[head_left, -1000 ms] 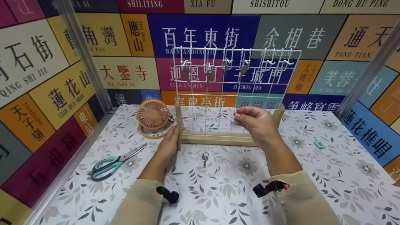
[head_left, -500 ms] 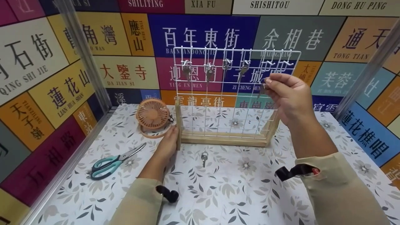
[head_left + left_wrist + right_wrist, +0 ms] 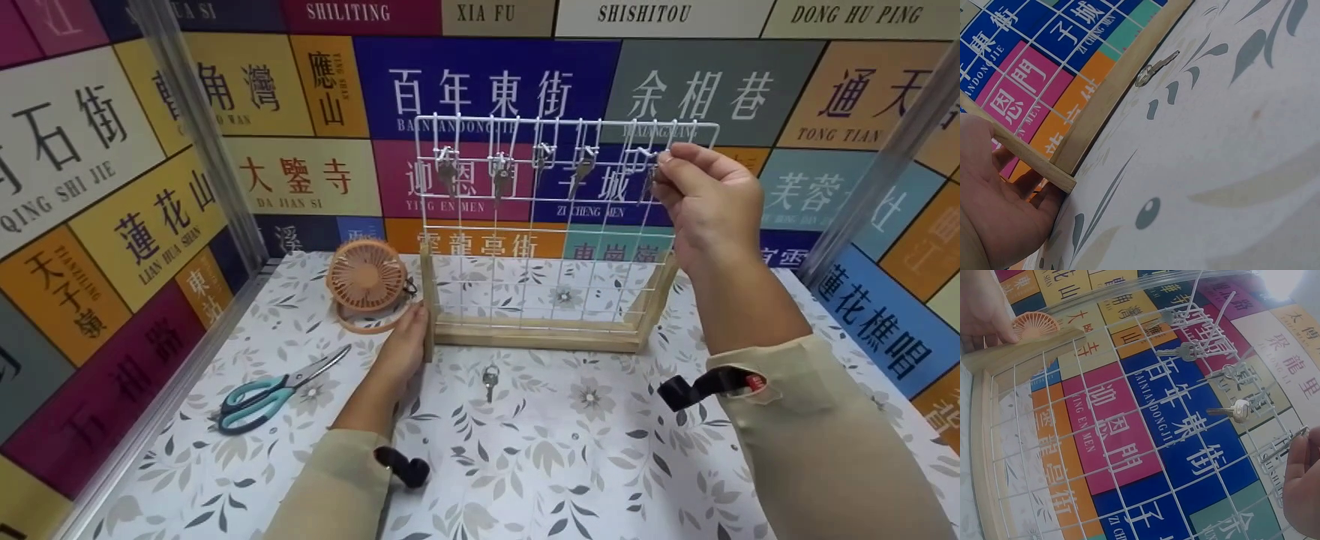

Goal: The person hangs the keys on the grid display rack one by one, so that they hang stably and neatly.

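Note:
My right hand [image 3: 712,199] pinches a key [image 3: 648,184] by its ring, up against a hook near the right end of the white wire grid rack [image 3: 531,225]. Fingertips cover part of the ring, so whether it sits on the hook I cannot tell. Four other hooks to the left bear hanging keys, among them a silver key [image 3: 1233,410] in the right wrist view. My left hand [image 3: 405,341] grips the rack's left wooden post [image 3: 1033,157], low down by the table. One loose key [image 3: 490,384] with a ring lies in front of the rack.
An orange fan [image 3: 367,276] stands just left of the rack, close to my left hand. Teal-handled scissors [image 3: 259,397] lie farther left on the flower-patterned table [image 3: 540,465]. Behind the rack rises a wall of coloured name signs [image 3: 487,82].
My right hand has lifted the key from low in front of the grid, up and right to the hook row. The left hand keeps its place on the post.

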Motion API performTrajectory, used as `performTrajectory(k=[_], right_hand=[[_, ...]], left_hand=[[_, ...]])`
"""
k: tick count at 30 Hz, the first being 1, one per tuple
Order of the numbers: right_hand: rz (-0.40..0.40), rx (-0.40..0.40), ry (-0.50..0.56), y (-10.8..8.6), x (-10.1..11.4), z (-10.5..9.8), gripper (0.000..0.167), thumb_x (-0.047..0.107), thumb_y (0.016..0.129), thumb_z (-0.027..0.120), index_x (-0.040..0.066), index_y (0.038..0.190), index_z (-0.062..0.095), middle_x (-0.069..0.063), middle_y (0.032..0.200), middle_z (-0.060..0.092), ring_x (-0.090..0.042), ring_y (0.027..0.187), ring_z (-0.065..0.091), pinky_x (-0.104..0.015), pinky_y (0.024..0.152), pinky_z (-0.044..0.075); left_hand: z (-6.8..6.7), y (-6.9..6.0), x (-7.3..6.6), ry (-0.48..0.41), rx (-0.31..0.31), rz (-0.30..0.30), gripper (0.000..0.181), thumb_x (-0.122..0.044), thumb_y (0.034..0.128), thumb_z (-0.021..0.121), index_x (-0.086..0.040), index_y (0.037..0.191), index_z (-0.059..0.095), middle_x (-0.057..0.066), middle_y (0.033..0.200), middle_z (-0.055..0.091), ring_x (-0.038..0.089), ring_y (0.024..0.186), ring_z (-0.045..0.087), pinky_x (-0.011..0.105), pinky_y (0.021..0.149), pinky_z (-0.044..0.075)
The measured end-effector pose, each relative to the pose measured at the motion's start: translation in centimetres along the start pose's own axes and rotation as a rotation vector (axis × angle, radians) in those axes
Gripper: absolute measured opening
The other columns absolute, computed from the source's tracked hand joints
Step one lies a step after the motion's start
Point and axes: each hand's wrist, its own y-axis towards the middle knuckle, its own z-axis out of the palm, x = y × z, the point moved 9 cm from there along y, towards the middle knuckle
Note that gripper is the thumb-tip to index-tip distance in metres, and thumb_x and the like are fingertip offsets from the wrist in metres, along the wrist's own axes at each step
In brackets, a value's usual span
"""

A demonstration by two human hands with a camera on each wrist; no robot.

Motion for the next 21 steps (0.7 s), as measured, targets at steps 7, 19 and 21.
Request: performTrajectory(k=[7,19,21], right_hand=[[-0.03,-0.015,-0.008,0.2,-0.1,0.0,0.027,0.008,0.088,0.089,0.003,0.112,0.077,-0.009,0.107,0.073,-0.021,0.096,0.073,-0.025,0.088,0.065],[-0.061,-0.003,-0.013,-0.6,-1.3,-1.2,0.031,0.01,0.089,0.088,0.002,0.116,0.076,-0.009,0.113,0.072,-0.022,0.102,0.074,-0.025,0.093,0.064],[-0.069,0.013,-0.022,-0.9,-2.0,-1.1,0.031,0.01,0.09,0.088,0.001,0.117,0.075,-0.009,0.112,0.073,-0.022,0.1,0.074,-0.025,0.092,0.064]], left_hand=[[0.0,0.0,0.0,-0.001,-0.008,0.022,0.071,-0.062,0.1126,0.032,-0.025,0.173,0.023,0.009,0.181,0.02,0.037,0.168,0.018,0.059,0.136,0.013],[0.1,0.1,0.1,-0.014,-0.011,0.002,0.069,-0.061,0.1126,0.033,-0.028,0.172,0.025,0.008,0.181,0.022,0.037,0.168,0.018,0.06,0.136,0.012],[0.0,0.2,0.1,-0.013,-0.013,-0.005,0.069,-0.062,0.1123,0.033,-0.029,0.172,0.025,0.007,0.181,0.022,0.036,0.168,0.018,0.06,0.136,0.012]])
